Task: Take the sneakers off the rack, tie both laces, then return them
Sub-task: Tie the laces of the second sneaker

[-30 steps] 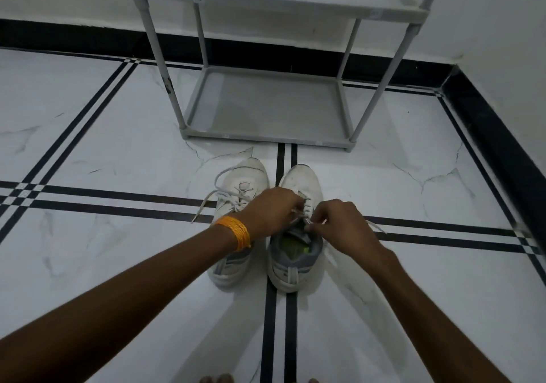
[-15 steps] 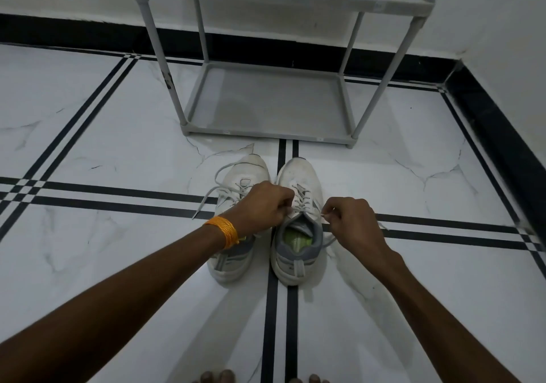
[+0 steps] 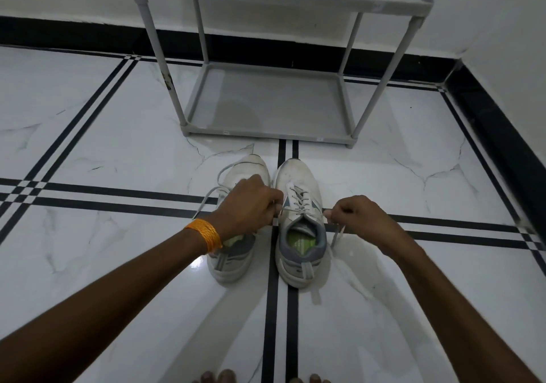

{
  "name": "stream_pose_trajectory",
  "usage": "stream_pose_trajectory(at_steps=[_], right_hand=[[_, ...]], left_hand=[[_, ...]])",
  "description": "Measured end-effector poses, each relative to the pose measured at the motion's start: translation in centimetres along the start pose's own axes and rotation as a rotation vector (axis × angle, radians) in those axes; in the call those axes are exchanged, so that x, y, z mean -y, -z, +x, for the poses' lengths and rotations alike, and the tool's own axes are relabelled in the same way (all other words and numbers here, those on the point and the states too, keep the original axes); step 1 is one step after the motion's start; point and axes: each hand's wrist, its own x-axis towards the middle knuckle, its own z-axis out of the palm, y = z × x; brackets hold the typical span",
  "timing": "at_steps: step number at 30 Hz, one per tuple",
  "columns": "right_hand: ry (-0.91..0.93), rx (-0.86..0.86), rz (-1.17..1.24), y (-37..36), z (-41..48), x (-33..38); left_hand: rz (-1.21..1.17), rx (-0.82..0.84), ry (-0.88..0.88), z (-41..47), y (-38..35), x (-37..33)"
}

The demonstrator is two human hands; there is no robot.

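Two white sneakers with grey heels stand side by side on the floor, toes toward the rack. The right sneaker (image 3: 300,193) has its lace stretched taut across the tongue. My left hand (image 3: 251,205), with an orange thread band on the wrist, pinches one end of that lace at the shoe's left side and covers much of the left sneaker (image 3: 236,252). My right hand (image 3: 357,220) pinches the other end to the shoe's right, the loose tip hanging below. The left sneaker's lace (image 3: 212,193) lies loose and untied.
A grey two-tier shoe rack (image 3: 266,133) stands against the white wall just beyond the sneakers, its bottom shelf bare. White marble floor with black stripes surrounds everything. A black skirting and wall corner (image 3: 502,123) close off the right. My toes (image 3: 224,376) show at the bottom edge.
My hands were close together over the right sneaker's tongue; they have pulled apart sideways, drawing its lace tight. The view shifted slightly downward.
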Motion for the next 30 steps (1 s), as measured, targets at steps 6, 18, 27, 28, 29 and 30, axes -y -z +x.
stream_pose_trajectory(at_steps=[6,18,27,28,29,30], right_hand=[[0.137,-0.035,0.856,-0.9,0.1,2.3],[0.148,-0.202,0.766,-4.0,1.3,2.0],[0.083,-0.248,0.735,-4.2,1.6,1.5],[0.075,-0.248,0.751,-4.1,1.5,1.5],[0.056,-0.250,0.773,-3.9,1.5,1.5],[0.028,-0.251,0.800,-3.8,1.5,1.6]], left_hand=[[-0.794,0.038,0.221,0.9,1.9,-2.7],[-1.349,-0.196,0.404,1.2,-1.6,-5.4],[-1.174,-0.235,0.259,1.3,-2.5,-4.8],[-1.165,-0.245,0.257,1.4,-2.5,-4.8],[-1.167,-0.253,0.260,1.5,-2.5,-4.7],[-1.176,-0.256,0.270,1.6,-2.4,-4.6]])
